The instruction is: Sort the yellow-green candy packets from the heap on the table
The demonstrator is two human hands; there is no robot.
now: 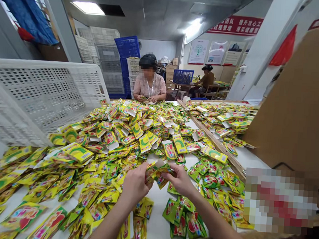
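Observation:
Near the middle of the table, my left hand (pixel 136 181) is closed around a small yellow carton (pixel 150 168) with a raised white flap. My right hand (pixel 182 180) pinches yellow-green sachets (pixel 161 178) at the carton's mouth; whether they are partly inside, I cannot tell. Below my hands lie green sachets (pixel 180 217) with a red fruit print and a few yellow sachets (pixel 143 209). Beyond them spreads a large heap of yellow cartons (pixel 137 130), many with open white flaps. More loose yellow sachets (pixel 88 198) surround my left forearm.
A white perforated crate (pixel 40 100) lies tipped at the left. A wooden strip (pixel 213 137) divides the table, with more cartons behind it. A large cardboard sheet (pixel 294 107) stands at the right. Across the table sits a co-worker (pixel 150 84); another person (pixel 207 79) is farther back.

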